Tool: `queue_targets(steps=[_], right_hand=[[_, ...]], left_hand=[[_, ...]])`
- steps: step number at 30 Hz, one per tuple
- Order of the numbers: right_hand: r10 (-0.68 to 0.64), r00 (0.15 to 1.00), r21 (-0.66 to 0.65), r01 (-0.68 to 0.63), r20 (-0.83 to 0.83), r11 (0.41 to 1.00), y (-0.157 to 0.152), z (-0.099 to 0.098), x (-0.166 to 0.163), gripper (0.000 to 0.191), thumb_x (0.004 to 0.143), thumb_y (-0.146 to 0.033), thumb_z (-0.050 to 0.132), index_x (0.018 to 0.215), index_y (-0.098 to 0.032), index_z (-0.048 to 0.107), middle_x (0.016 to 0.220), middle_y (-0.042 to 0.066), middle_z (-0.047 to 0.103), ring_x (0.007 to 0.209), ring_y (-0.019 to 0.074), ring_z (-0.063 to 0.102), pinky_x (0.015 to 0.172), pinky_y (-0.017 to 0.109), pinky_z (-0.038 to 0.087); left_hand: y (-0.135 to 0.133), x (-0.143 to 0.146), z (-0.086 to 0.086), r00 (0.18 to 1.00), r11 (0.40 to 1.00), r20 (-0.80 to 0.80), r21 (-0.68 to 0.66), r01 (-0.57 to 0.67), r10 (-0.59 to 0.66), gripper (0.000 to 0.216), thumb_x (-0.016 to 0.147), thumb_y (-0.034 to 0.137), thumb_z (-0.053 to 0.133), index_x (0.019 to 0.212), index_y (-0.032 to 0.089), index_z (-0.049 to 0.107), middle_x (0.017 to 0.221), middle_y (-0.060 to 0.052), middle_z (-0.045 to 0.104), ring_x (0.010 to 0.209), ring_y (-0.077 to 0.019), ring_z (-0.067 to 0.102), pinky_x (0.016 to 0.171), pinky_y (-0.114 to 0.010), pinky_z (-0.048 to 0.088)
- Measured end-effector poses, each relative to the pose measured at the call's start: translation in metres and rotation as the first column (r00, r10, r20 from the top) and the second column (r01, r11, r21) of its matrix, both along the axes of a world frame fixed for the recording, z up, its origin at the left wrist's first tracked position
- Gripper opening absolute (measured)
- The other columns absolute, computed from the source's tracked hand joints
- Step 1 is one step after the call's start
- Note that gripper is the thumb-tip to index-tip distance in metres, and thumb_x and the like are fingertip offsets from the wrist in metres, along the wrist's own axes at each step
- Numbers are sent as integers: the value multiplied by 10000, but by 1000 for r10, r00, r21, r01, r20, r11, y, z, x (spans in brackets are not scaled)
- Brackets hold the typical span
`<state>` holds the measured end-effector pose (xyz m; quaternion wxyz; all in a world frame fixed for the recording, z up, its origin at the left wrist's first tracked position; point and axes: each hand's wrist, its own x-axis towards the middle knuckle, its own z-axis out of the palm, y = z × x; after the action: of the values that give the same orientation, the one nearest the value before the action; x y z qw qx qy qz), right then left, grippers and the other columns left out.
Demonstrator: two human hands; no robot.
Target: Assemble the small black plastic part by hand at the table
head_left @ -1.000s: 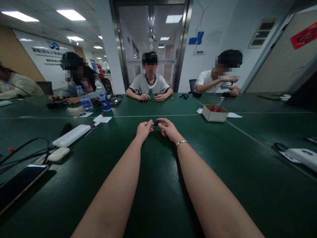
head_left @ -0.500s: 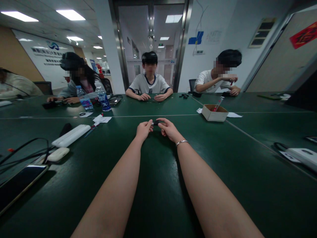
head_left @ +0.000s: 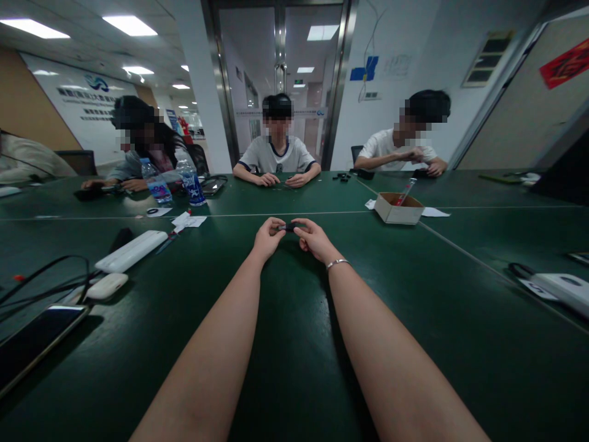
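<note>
My left hand (head_left: 268, 239) and my right hand (head_left: 311, 238) meet over the middle of the green table (head_left: 294, 344), arms stretched forward. Both pinch a small black part (head_left: 289, 228) between their fingertips, one from each side. Its shape is too small to make out. A thin bracelet (head_left: 337, 264) sits on my right wrist.
An open cardboard box (head_left: 398, 209) holding a red-tipped tool stands to the right. At left lie a white power strip (head_left: 131, 252), a white case (head_left: 108, 286), cables and a phone (head_left: 34, 341). Two water bottles (head_left: 192, 184) stand farther back. Several people sit across the table.
My hands have barely shifted, still pinching the black part. The person at the far right lowered a hand from the face to the table.
</note>
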<state>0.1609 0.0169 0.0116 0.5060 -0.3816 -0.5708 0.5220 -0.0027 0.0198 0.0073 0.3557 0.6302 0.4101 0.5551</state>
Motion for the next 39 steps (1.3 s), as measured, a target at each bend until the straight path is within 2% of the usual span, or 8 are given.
queue_targets(steps=[3, 8, 11, 16, 20, 25, 31, 39], right_hand=[[-7, 1000, 0, 7, 24, 1000, 0, 0, -1, 266, 851, -215, 630, 1111, -184, 583, 664, -45, 594, 346, 49, 434, 309, 149, 319], [-10, 999, -3, 10, 32, 1000, -1, 1, -1, 251, 860, -185, 621, 1107, -183, 579, 785, -8, 654, 353, 34, 437, 310, 145, 326], [-5, 999, -4, 5, 35, 1000, -1, 2, -1, 243, 863, -160, 601, 1103, -180, 580, 807, -1, 660, 353, 32, 436, 309, 143, 323], [-8, 999, -5, 8, 34, 1000, -1, 1, 0, 250, 860, -188, 622, 1106, -185, 575, 806, -5, 656, 360, 34, 441, 317, 147, 336], [-2, 999, 3, 2, 41, 1000, -1, 2, 0, 257, 858, -217, 647, 1104, -189, 578, 818, -3, 656, 359, 30, 432, 315, 149, 327], [-4, 999, -4, 4, 45, 1000, -2, 2, 0, 250, 860, -203, 634, 1104, -193, 581, 814, -3, 652, 365, 32, 438, 320, 145, 331], [2, 999, 10, -2, 52, 1000, -2, 2, -1, 253, 854, -236, 666, 1091, -193, 586, 775, -18, 636, 362, 29, 429, 317, 140, 323], [16, 999, -14, -16, 40, 1000, -4, 5, -1, 204, 862, -199, 657, 1056, -194, 596, 723, -34, 614, 361, 35, 441, 315, 137, 320]], left_hand=[[1, 2, 0, 999, 1000, 34, -7, -25, 25, 355, 680, 75, 665, 1011, 180, 585, 980, -49, 657, 886, -155, 630, 811, -279, 501], [2, 3, 1, 988, 957, -3, -249, -149, 153, 229, 901, 345, 533, 1042, 169, 572, 733, -26, 634, 577, -125, 566, 536, -224, 440], [2, 3, 2, 985, 967, -60, -191, -170, 161, 172, 905, 291, 519, 971, 164, 614, 657, -13, 591, 579, -125, 545, 532, -213, 415], [0, 3, 7, 985, 963, 60, -226, -145, 162, 215, 811, 196, 613, 1023, 162, 613, 981, -70, 629, 771, -141, 602, 619, -226, 485], [-1, 5, 9, 989, 951, 28, -281, -133, 147, 189, 896, 263, 507, 993, 139, 612, 809, -58, 615, 610, -120, 542, 525, -212, 434], [-1, 4, 6, 992, 967, 37, -229, -109, 120, 196, 809, 207, 604, 998, 170, 637, 975, -72, 644, 763, -141, 601, 569, -198, 466], [1, 3, 2, 996, 983, -6, -157, -93, 93, 244, 787, 165, 620, 1031, 174, 628, 961, -66, 638, 759, -125, 596, 579, -183, 456], [-3, 5, 9, 994, 974, 30, -208, -94, 102, 211, 792, 189, 616, 1002, 168, 617, 854, -39, 619, 690, -118, 579, 576, -200, 456]])
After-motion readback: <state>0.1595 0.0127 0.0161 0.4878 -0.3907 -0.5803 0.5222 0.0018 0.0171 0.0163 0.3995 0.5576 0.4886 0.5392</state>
